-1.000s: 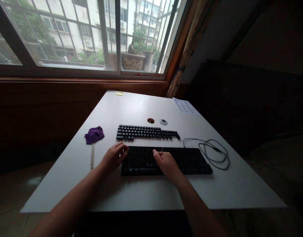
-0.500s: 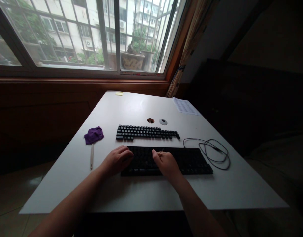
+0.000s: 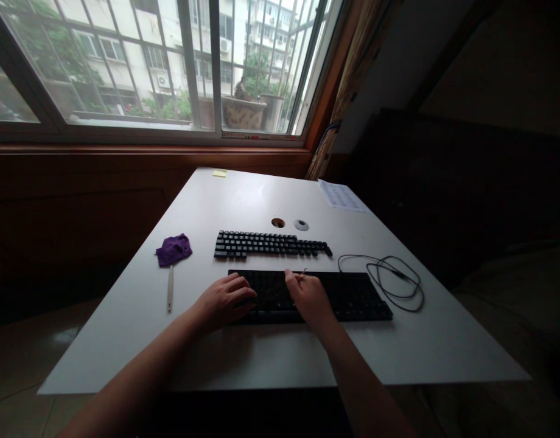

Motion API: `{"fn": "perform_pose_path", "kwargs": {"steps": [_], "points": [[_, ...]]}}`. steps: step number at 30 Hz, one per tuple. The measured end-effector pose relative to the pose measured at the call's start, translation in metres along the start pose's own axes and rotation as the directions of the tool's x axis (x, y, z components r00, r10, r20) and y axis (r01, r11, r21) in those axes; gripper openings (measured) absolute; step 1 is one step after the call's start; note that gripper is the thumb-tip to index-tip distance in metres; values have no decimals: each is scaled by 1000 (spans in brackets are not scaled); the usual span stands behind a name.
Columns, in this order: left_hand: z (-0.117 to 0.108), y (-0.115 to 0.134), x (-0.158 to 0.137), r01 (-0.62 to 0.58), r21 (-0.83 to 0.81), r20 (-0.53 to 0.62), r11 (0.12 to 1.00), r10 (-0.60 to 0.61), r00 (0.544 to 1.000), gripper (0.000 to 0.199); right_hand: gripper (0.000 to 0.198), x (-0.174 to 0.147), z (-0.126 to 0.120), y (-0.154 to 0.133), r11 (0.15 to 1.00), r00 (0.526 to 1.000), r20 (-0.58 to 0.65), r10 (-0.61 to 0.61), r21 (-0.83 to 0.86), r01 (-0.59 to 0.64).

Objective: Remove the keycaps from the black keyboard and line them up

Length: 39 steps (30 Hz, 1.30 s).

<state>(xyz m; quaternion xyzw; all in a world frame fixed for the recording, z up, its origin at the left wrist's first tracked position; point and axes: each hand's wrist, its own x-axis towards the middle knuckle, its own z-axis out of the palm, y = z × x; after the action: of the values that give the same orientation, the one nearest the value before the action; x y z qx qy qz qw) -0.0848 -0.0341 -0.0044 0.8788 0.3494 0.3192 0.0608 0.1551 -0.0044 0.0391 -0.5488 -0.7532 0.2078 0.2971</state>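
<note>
A black keyboard (image 3: 353,298) lies lengthwise near the table's front edge. My left hand (image 3: 223,299) rests at its left end, fingers loosely curved and a little apart on the keys, with nothing visible in them. Over the keyboard's middle, my right hand (image 3: 311,301) is closed around a thin, wire-like tool (image 3: 302,275); its tip shows above the fingers and the rest is hidden. Behind the keyboard, loose black keycaps (image 3: 262,243) stand in rows on the table, laid out like a keyboard.
On the white table (image 3: 243,365) at left lie a purple cloth (image 3: 174,249) and a pale-handled brush or stick (image 3: 170,289). A coiled black cable (image 3: 419,286) is at right. Farther back are a cable hole (image 3: 278,223), its round cover (image 3: 301,225), printed paper (image 3: 341,196) and a yellow note (image 3: 220,173).
My left hand has shifted slightly right along the keyboard and its fingers have loosened. My right hand has moved slightly right, and more of the thin tool shows above it.
</note>
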Motion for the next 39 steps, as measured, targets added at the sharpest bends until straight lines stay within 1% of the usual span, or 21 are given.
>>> {"fn": "perform_pose_path", "kwargs": {"steps": [4, 8, 11, 16, 19, 23, 25, 27, 29, 30, 31, 32, 34, 36, 37, 39], "points": [[4, 9, 6, -14, 19, 25, 1000, 13, 1000, 18, 56, -6, -9, 16, 998, 996, -63, 56, 24, -55], [10, 19, 12, -34, 19, 79, 999, 33, 996, 24, 54, -15, -15, 30, 994, 993, -69, 97, 48, -94], [11, 23, 14, -49, 12, 126, 999, 47, 991, 23, 51, -20, -17, 35, 995, 993, -76, 95, 41, -92], [7, 25, 15, -15, -48, 171, 999, 23, 985, 18, 48, -25, -17, 38, 997, 992, -106, 64, 42, -60], [6, 24, 14, -5, -115, 162, 993, 24, 986, 14, 47, -26, -15, 40, 998, 993, -107, 53, 52, -48], [10, 21, 10, 16, -185, 137, 983, 9, 991, 10, 46, -29, -12, 41, 998, 995, -95, 16, 68, -9], [13, 19, 9, 42, -232, 102, 972, -18, 995, 11, 45, -30, -11, 40, 997, 995, -97, -10, 69, 16], [12, 16, 8, 92, -306, 43, 948, -83, 996, 14, 43, -31, -10, 37, 996, 992, -116, -42, 72, 50], [9, 14, 6, 194, -404, -13, 894, -218, 976, 16, 37, -31, -11, 33, 990, 986, -141, -89, 94, 103], [6, 12, 6, 258, -463, -37, 848, -309, 950, 16, 33, -31, -12, 30, 985, 981, -156, -119, 110, 137], [2, 11, 5, 317, -542, -37, 779, -398, 917, 16, 30, -30, -13, 27, 977, 973, -174, -151, 122, 174], [-1, 9, 4, 349, -628, -34, 696, -472, 881, 17, 27, -30, -14, 25, 969, 964, -192, -186, 125, 212], [-5, 6, 3, 396, -744, 9, 539, -584, 811, 18, 23, -28, -14, 20, 955, 944, -216, -250, 105, 277], [-7, 2, 2, 412, -817, 59, 403, -653, 755, 22, 21, -25, -13, 17, 944, 930, -210, -301, 74, 322], [-6, 0, 1, 411, -843, 82, 347, -672, 736, 24, 20, -24, -12, 14, 938, 925, -200, -323, 63, 341], [-5, -1, 2, 395, -882, 120, 256, -689, 715, 27, 20, -20, -8, 9, 923, 915, -177, -364, 67, 380]]}}
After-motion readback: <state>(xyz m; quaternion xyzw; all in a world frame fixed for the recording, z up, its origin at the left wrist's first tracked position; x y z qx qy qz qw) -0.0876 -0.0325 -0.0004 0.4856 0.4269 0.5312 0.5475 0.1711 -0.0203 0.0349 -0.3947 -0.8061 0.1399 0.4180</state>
